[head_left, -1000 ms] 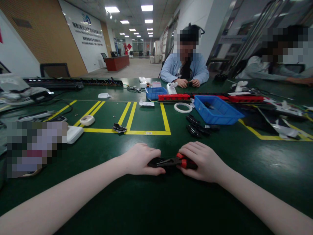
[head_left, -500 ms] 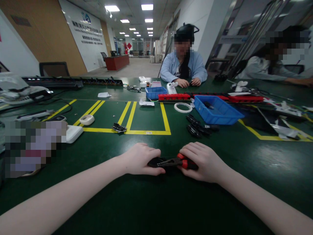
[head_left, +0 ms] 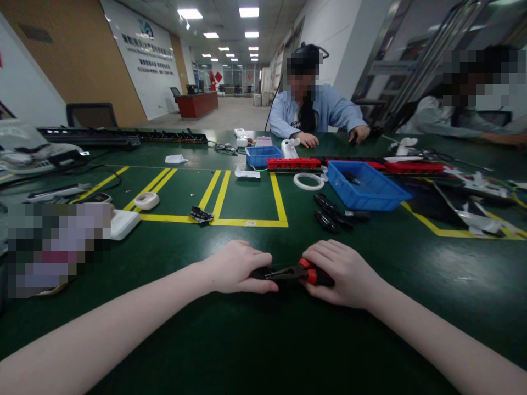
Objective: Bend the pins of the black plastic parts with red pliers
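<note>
My right hand (head_left: pixel 340 271) is closed around the red-and-black handles of long-nose pliers (head_left: pixel 293 272). The pliers' jaws point left and reach a small black part (head_left: pixel 261 272). That part sits between the thumb and fingers of my left hand (head_left: pixel 241 267), which is closed on it. Most of the part is covered by my fingers, so its kind does not show. Whether the jaws grip it or only touch it, I cannot tell. Both hands are low over the green table (head_left: pixel 263 340), close to its near side.
Several black plastic pieces (head_left: pixel 335 211) lie before a blue bin (head_left: pixel 366 189). A tape ring (head_left: pixel 308 181), a small blue bin (head_left: pixel 263 156) and red strips (head_left: pixel 293 163) are farther back. A dark scrap (head_left: pixel 201 215) lies on yellow tape. A person (head_left: pixel 304 107) sits opposite.
My hands and the pliers have hardly moved. Across the table, the person's one arm has swung outward toward the right of the view, away from their other hand.
</note>
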The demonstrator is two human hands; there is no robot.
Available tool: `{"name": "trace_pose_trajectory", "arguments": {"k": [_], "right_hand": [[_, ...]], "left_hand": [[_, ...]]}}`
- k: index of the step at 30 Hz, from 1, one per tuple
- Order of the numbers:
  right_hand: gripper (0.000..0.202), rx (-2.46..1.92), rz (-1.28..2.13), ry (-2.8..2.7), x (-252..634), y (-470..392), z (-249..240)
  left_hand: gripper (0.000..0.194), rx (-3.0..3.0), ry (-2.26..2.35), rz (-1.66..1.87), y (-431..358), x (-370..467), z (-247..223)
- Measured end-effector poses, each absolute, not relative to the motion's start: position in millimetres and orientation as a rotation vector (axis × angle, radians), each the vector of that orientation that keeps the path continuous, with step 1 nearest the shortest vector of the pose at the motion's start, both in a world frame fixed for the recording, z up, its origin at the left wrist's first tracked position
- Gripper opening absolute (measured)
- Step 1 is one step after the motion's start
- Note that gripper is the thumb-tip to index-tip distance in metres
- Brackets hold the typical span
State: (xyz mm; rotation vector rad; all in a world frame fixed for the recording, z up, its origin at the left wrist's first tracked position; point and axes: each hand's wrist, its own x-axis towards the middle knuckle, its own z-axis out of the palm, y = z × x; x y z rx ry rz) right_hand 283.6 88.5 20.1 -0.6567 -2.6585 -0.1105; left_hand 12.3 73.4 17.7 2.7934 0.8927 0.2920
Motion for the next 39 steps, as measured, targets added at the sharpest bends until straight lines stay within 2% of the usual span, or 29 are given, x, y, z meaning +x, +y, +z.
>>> {"name": "trace_pose_trajectory", "arguments": {"k": [13,22,39], "right_hand": [[0.022,-0.679,-0.13,-2.664,284.9,88.8,19.4],[0.023,-0.616,-0.127,-2.652,286.1,92.5,11.8],[0.023,-0.647,-0.117,-2.644,285.8,91.9,15.1]], "left_hand": [[0.045,2.841,1.095,0.366,66.5,16.5,17.9],[0.052,2.842,0.915,0.352,71.7,12.6,16.6],[0.045,2.814,1.057,0.429,67.6,14.3,17.3]]}}
